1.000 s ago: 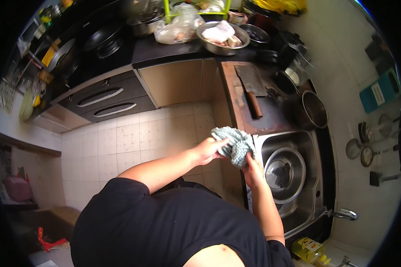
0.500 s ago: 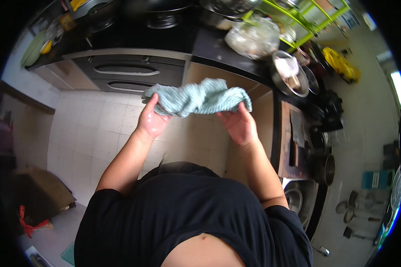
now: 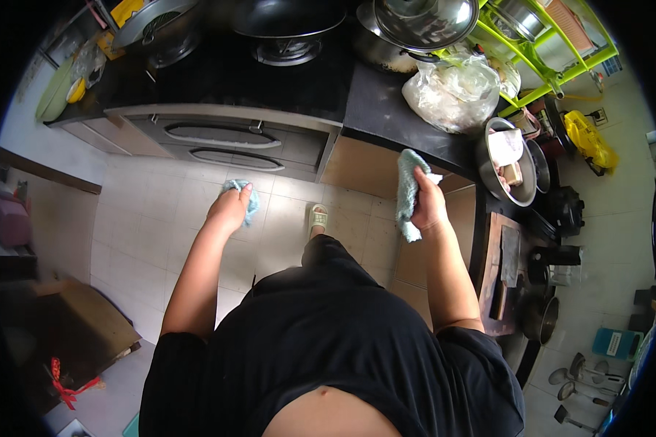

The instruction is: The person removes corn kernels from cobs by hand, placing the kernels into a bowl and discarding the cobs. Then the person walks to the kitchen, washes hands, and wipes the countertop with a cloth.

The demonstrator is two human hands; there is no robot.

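Observation:
My left hand (image 3: 227,211), out over the floor, is closed around a small bunched pale blue-green cloth (image 3: 253,207). Most of that cloth is hidden behind the fingers. Well to the right, my right hand (image 3: 431,205) grips a second cloth (image 3: 407,188) of the same colour, which hangs long and folded beside the corner of the counter. The two cloths are apart, with a wide gap of floor between them. Below the gap shows a foot in a pale green slipper (image 3: 318,218).
Ahead is a black counter (image 3: 375,116) with a wok (image 3: 288,18) on the stove and a clear plastic bag (image 3: 455,95). A metal bowl of meat (image 3: 523,186) stands at the right corner. Nearer lies a cutting board (image 3: 494,240) with a cleaver. A cardboard box (image 3: 98,320) sits at the left.
The cloth bundle stretched between both hands has come apart into two pieces, one per hand. My hands have moved away from each other. The view has shifted, and a slippered foot now shows.

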